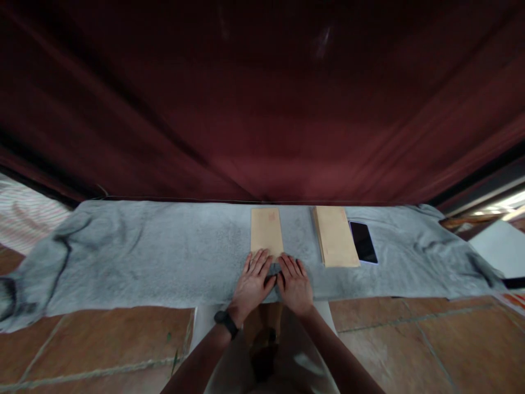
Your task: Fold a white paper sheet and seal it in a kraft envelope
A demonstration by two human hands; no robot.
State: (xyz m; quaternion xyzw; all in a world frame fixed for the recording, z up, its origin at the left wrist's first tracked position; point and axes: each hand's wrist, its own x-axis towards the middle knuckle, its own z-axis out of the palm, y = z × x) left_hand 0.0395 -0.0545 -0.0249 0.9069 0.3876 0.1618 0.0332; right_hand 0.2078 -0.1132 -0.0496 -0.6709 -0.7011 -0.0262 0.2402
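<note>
A single brown paper envelope lies flat in front of me on a grey cloth, a faint printed mark near its top right corner. My left hand rests palm down, fingers stretched out, with its fingertips on the envelope's lower edge. Beside it, my right hand also lies flat, its fingertips at the lower right corner of the envelope. Both thumbs point inward and almost meet. Neither hand grips anything. To the right sits a stack of brown envelopes, slightly fanned along its left side.
A dark-screened phone with a purple edge lies against the stack's right side. The grey cloth covers a long narrow surface. A dark red curtain hangs behind it. Below are floor tiles; a white object stands far right.
</note>
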